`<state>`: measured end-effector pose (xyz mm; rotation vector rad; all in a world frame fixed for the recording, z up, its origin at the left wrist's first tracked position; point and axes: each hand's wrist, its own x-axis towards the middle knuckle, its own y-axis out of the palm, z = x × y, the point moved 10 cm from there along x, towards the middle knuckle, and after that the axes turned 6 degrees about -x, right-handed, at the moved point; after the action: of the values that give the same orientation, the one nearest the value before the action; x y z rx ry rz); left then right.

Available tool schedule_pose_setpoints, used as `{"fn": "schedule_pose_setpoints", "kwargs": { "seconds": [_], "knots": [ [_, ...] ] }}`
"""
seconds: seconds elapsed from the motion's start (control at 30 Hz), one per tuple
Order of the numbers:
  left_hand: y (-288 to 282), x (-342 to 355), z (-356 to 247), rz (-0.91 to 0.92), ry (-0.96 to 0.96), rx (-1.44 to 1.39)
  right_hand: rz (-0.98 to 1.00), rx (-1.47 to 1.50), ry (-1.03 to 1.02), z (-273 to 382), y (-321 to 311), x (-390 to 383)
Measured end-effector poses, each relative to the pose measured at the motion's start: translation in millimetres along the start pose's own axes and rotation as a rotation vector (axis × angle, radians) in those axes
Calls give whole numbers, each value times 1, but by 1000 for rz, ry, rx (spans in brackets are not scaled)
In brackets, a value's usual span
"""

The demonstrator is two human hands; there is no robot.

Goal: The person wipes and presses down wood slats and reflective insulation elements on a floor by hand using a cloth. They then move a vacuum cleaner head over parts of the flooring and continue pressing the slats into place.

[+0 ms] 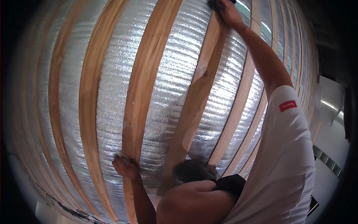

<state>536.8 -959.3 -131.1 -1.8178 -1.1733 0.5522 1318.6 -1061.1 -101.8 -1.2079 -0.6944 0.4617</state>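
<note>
High up, my right hand [232, 15] is closed around a dark tool [220, 6]. The tool meets the top of a wooden strip [203, 84], and its upper part lies in the dark rim, so its kind is hard to tell. Lower and to the left, my left hand [126, 167] is a loose fist against the edge of another wooden strip [140, 84]. Something small and whitish shows at its fingers, too small to name. Shiny silver foil sheeting [179, 56] fills the gaps between the strips.
More parallel wooden strips [90, 86] run across the foil on both sides. Dark cables [80, 213] lie at the lower left. A dark, rounded shape [194, 170] sits beside a bent bare limb [190, 199]. At the right are a pale wall [330, 123] and a light strip [330, 105].
</note>
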Motion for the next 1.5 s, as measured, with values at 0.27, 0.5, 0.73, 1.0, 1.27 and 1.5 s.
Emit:
{"fn": "schedule_pose_setpoints", "kwargs": {
  "seconds": [0.27, 0.5, 0.73, 1.0, 1.27, 1.5],
  "knots": [
    [5, 8, -6, 72, 47, -79, -43, -27, -13, -67, 12, 58],
    [2, 8, -5, 11, 18, -25, -105, -21, -389, 53, 8, -89],
    [5, 7, -10, 11, 38, -23, 17, 359, -381, 246, -72, -361],
    [-3, 15, -23, -48, 121, -75, 546, 448, -604, 341, -65, -526],
    [-138, -15, 77, 410, 245, 358, 481, 321, -897, 326, -74, -455],
    [-404, -229, 255, 512, -388, 825, 404, 369, -1019, 293, -64, -433]
  ]
}}
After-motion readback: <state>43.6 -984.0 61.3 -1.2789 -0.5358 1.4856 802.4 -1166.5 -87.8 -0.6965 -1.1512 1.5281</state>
